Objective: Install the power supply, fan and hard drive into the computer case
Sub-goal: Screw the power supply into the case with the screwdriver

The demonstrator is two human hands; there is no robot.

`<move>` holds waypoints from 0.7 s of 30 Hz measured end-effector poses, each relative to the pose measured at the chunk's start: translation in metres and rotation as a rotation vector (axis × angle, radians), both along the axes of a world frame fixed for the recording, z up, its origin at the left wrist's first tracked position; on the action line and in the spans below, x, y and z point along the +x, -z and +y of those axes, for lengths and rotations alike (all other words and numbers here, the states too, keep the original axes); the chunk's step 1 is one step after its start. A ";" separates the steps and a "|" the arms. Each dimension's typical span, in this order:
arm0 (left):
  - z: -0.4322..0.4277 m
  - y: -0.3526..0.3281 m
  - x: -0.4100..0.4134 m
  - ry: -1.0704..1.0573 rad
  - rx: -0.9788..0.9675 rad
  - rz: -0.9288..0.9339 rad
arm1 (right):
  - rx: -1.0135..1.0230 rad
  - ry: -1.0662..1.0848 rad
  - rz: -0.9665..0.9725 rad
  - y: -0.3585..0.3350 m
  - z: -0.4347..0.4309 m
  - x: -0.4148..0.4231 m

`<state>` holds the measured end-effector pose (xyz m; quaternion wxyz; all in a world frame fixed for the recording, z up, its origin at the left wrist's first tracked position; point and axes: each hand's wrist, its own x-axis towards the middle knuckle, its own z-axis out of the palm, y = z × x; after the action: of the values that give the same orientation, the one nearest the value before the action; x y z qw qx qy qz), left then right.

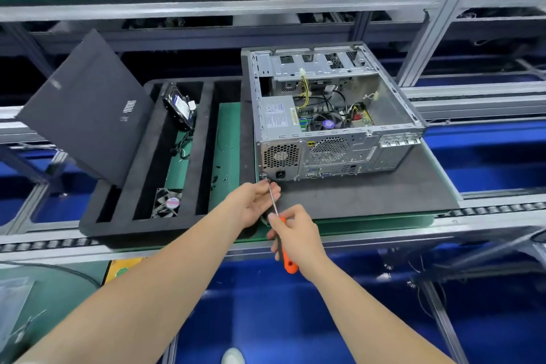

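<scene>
The open silver metal computer case (354,154) lies on its side on a dark grey foam mat (369,195). The grey box power supply (276,117) sits in its rear left corner; its label is too small to read. Your right hand (295,235) wraps around the orange-handled screwdriver (288,263), and your left hand (255,201) pinches its shaft near the tip at the case's lower left rear corner. To the left, the black foam tray (204,142) holds the small black fan (168,202) with an unreadable round red-and-white sticker, and the blue-labelled hard drive (180,108). A black side panel (88,109) leans against the tray.
</scene>
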<state>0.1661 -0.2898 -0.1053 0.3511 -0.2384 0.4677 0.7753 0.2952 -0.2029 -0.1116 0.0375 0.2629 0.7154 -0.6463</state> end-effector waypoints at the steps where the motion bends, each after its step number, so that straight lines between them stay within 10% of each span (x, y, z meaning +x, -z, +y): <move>1: -0.001 0.000 -0.001 -0.004 0.010 -0.014 | 0.010 0.008 0.004 0.001 -0.001 -0.001; 21: -0.007 0.006 -0.003 -0.026 0.064 0.016 | 0.102 0.065 0.066 0.011 -0.010 -0.004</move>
<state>0.1635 -0.2966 -0.1109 0.3445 -0.2270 0.4421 0.7964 0.2914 -0.2133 -0.1230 -0.0205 0.2661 0.7394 -0.6181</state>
